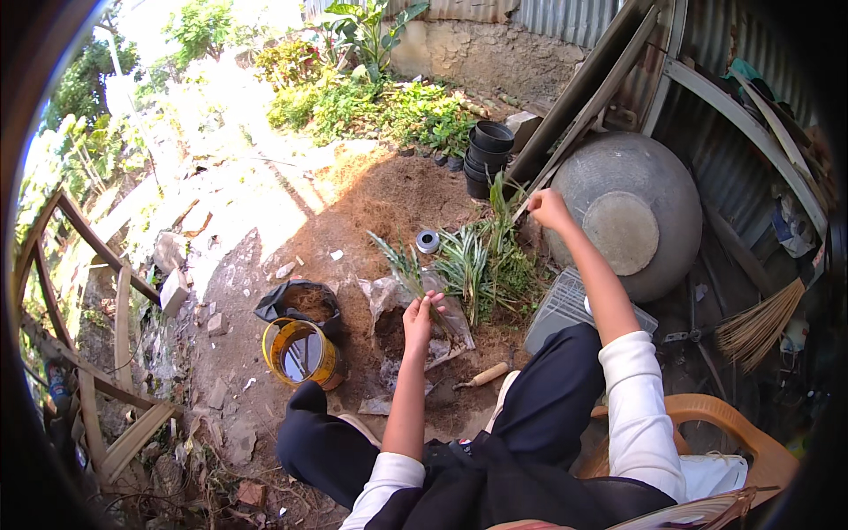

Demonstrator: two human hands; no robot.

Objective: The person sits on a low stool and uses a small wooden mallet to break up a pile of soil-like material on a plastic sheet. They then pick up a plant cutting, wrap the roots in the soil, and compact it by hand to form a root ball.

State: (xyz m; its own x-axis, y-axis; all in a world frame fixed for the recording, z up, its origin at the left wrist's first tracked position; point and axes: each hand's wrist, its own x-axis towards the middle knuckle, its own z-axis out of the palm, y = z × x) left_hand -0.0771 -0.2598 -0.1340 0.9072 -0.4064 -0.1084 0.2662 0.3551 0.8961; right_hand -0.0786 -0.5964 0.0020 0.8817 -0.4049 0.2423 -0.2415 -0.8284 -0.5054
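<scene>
My left hand [422,317] holds a small bunch of leafy green cuttings [401,265] by their stems, leaves pointing up and to the left. Raised at the right, my right hand [548,209] has its fingers curled near a thin leafy strand; whether it grips the strand I cannot tell. Between the hands, a heap of green and silvery cut plants [467,258] lies on the ground. Under my left hand is an opened plastic bag of dark soil [389,331]. A roll of grey tape [427,241] sits beyond it. A wooden-handled hand tool [487,375] lies near my foot.
A yellow bucket of water [303,351] stands left, beside a black bag of fibre [306,301]. Stacked black pots [489,156] stand farther back. At right are a grey plastic crate [556,305], a large round grey vessel [629,212], a stick broom [762,324] and an orange plastic chair [729,424].
</scene>
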